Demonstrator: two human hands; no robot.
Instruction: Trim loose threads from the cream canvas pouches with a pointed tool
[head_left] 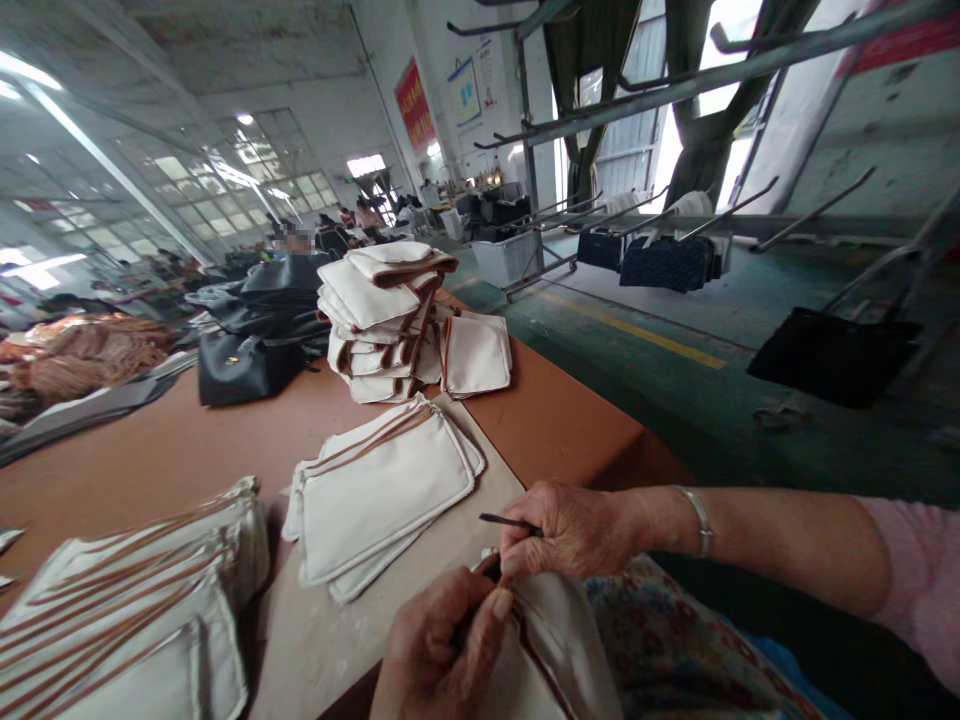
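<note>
No text here that we can read with certainty. On wall (442,38), red banner (414,105) carries yellow characters, too blurred for us; near it, blue-edged poster (465,92), also unreadable. On black handbag (251,376), small gold-coloured mark (233,360), unreadable.

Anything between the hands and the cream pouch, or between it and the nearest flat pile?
Nothing visible: the left hand and right hand pinch the cream pouch's edge, the right also holding a slim dark tool. Only bare board shows between pouch and pile.
</note>
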